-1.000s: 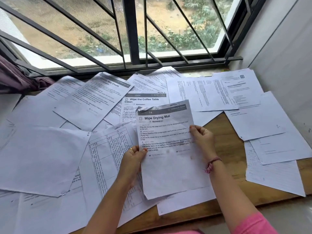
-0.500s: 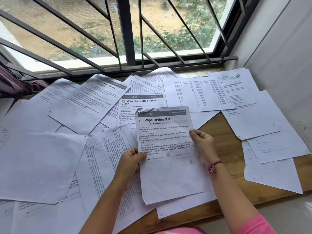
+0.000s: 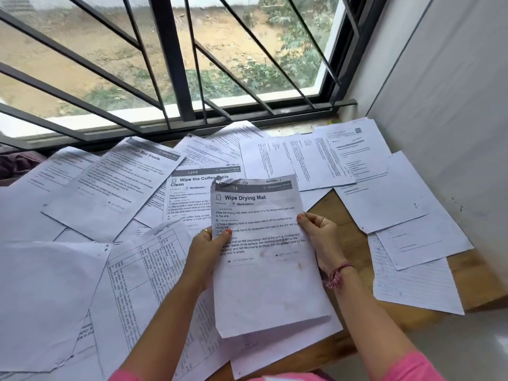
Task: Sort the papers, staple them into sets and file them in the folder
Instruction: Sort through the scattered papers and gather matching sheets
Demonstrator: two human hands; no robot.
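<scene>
The white printed "Wipe Drying Mat" sheet (image 3: 264,251) is pinched at both side edges by the left hand (image 3: 204,254) and right hand (image 3: 319,237), above scattered white papers (image 3: 110,193) on the wooden table (image 3: 349,243).

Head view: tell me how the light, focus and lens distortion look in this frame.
Head view: soft daylight from the window, so shadows are faint; the held Wipe Drying Mat sheet is sharp enough to read its heading, gripped by the left hand and right hand; print on the far sheets is too small to read; the wide-angle lens stretches the edges and splays the window bars outward.
</scene>
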